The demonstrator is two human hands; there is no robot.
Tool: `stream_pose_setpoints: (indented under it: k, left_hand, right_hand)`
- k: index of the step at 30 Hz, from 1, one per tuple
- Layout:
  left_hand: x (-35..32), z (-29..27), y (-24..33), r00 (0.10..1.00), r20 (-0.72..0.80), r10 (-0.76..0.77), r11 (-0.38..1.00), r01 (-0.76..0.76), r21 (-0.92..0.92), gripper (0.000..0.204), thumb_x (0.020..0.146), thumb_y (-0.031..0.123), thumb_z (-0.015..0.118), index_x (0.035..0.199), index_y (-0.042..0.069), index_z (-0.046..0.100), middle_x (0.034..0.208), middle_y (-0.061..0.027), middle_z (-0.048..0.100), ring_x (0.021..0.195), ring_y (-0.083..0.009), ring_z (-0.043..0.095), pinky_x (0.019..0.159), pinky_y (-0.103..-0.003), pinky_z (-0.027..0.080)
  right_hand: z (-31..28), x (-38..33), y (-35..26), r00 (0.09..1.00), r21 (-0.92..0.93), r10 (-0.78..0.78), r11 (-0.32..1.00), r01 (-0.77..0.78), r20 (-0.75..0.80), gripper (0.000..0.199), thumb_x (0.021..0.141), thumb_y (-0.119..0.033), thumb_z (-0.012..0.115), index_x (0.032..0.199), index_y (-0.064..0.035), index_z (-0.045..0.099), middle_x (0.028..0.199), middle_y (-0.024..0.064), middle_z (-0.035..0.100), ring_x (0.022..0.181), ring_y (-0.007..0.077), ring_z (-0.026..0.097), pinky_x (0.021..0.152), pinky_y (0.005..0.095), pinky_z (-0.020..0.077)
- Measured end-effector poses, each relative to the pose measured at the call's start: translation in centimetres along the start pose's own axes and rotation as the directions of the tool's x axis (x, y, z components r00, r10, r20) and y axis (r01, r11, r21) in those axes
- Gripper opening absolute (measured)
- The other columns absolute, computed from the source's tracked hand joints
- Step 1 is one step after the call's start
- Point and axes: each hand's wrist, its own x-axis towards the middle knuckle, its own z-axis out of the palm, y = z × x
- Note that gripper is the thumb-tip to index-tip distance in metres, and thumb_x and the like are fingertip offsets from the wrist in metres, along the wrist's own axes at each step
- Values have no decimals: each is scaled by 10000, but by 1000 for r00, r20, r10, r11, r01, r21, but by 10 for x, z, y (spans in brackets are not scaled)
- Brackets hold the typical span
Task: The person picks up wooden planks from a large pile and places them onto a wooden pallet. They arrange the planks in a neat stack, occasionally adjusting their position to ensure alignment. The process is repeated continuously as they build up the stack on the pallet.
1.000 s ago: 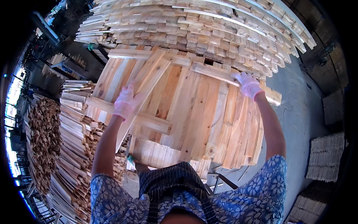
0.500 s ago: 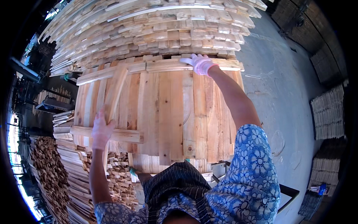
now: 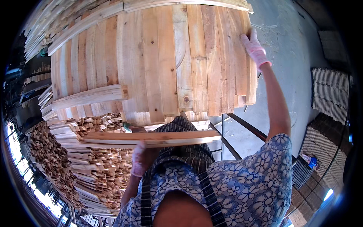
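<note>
My left hand (image 3: 138,160), in a light glove, is closed on a wooden board (image 3: 151,139). The board lies level in front of my apron, and part of the hand is hidden behind it. My right hand (image 3: 256,50), in a pinkish-white glove, touches the right edge of a layer of wooden slats (image 3: 166,64) with its fingers stretched out. These slats lie side by side, their near ends uneven. A long wooden strip (image 3: 185,3) crosses their far ends, and a shorter wooden piece (image 3: 90,96) lies across them at the near left.
Several stacked wood strips (image 3: 106,166) fill the lower left. A dark metal frame (image 3: 242,125) stands right of my apron. Bundled wood stacks (image 3: 329,94) line the far right, across the grey floor (image 3: 291,49).
My left hand has drawn back toward my body, and the board in it has turned from upright to level. My right hand has moved from the far strip to the slats' right edge.
</note>
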Motion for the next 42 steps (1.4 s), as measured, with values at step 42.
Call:
stream_pose_setpoints:
  k: [42]
  left_hand:
    - [115,115,-92,876,473,-91,692,-286,663,487,897,204,772,1320,65,575,1193,-152,667,1017,-219,676,858,-341,590]
  right_hand:
    - [-80,-254,-156,503,38,-515,724,689,694,820,784,-256,848,1502,-388,475,1140,151,597,926,359,644,816,482,564]
